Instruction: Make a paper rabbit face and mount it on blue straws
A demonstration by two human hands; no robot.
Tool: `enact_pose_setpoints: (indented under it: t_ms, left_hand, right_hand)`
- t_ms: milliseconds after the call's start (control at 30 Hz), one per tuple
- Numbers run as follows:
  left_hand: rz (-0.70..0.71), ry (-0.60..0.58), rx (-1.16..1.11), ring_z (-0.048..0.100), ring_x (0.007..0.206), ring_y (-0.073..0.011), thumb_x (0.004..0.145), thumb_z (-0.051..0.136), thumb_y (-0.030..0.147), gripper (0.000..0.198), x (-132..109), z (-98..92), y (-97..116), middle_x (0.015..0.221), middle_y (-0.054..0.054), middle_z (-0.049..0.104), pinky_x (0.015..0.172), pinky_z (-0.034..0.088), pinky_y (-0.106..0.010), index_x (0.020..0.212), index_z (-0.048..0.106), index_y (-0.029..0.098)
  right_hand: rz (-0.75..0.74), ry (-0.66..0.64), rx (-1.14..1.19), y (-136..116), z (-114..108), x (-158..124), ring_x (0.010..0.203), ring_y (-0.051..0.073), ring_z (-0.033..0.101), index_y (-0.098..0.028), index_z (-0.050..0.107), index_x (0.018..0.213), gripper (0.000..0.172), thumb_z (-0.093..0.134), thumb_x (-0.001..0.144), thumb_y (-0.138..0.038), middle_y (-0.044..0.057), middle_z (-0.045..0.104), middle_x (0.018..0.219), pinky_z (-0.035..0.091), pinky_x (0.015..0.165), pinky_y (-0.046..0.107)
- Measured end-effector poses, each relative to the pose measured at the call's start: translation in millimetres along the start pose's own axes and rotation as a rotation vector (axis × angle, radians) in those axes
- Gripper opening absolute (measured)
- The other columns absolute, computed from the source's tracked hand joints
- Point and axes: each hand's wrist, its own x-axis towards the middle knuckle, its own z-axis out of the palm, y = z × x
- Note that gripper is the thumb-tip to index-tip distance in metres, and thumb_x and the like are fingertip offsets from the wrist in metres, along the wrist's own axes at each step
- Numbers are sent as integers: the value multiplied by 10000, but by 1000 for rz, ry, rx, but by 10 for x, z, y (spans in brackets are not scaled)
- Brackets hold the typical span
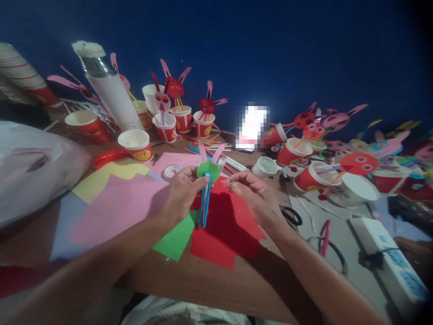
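Observation:
My left hand (179,194) is closed on a green paper rabbit head (213,170) with pink ears, its thumb pressing the top of the blue straws or sticks (204,210) that hang down from it. Just to the right, my right hand (255,194) pinches a small clear strip (226,181) that looks like tape; its exact shape is blurred. Both hands are over red paper (223,225). A piece of green paper (177,237) lies beneath my left wrist. Left of the rabbit head is a roll of tape (172,171).
Pink paper (118,207) lies on the left, near a white plastic bag (37,167). Paper cups (135,146) with rabbit figures line the back, beside a tall flask (111,90). A lit phone (252,126), a white cup (265,168), scissors (291,215) and a power strip (389,257) are also around.

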Motion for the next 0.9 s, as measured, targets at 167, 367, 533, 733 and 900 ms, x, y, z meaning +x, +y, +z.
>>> enact_pose_setpoints:
  t_ms: [167,367,533,733,900]
  left_hand:
    - [39,-32,31,598,605,-121,640,747,229,214,82,88,61,679,-1,655,574,437,-227,802,642,136]
    - [42,-84,13,590,642,-111,655,732,221,189,133,85,4,704,4,648,617,437,-224,793,632,141]
    - [22,-66,23,589,663,-126,649,739,242,209,130,-1,-42,702,9,629,638,439,-243,801,632,147]
    - [38,-69,53,550,648,-115,633,743,237,194,95,-10,-25,710,11,624,619,423,-234,767,629,154]
    - [19,-86,34,540,639,-111,638,742,243,207,84,-4,-42,701,16,616,612,419,-230,784,625,156]
  right_hand:
    - [-50,-46,-60,-80,-44,69,767,139,580,-220,659,878,91,592,833,-261,-12,655,817,444,733,276]
    - [-28,-44,-68,-73,-29,113,765,143,598,-227,669,890,114,571,831,-231,-10,678,829,451,718,281]
    - [-17,-70,-74,-57,-7,117,756,145,612,-220,688,864,120,574,828,-232,-6,693,826,460,711,283]
    - [-54,-79,-64,-15,3,123,703,146,605,-202,699,825,167,560,857,-288,-1,682,738,465,683,286]
    - [-23,-115,-41,6,-22,114,727,152,636,-204,683,792,137,606,827,-311,2,698,752,475,706,294]
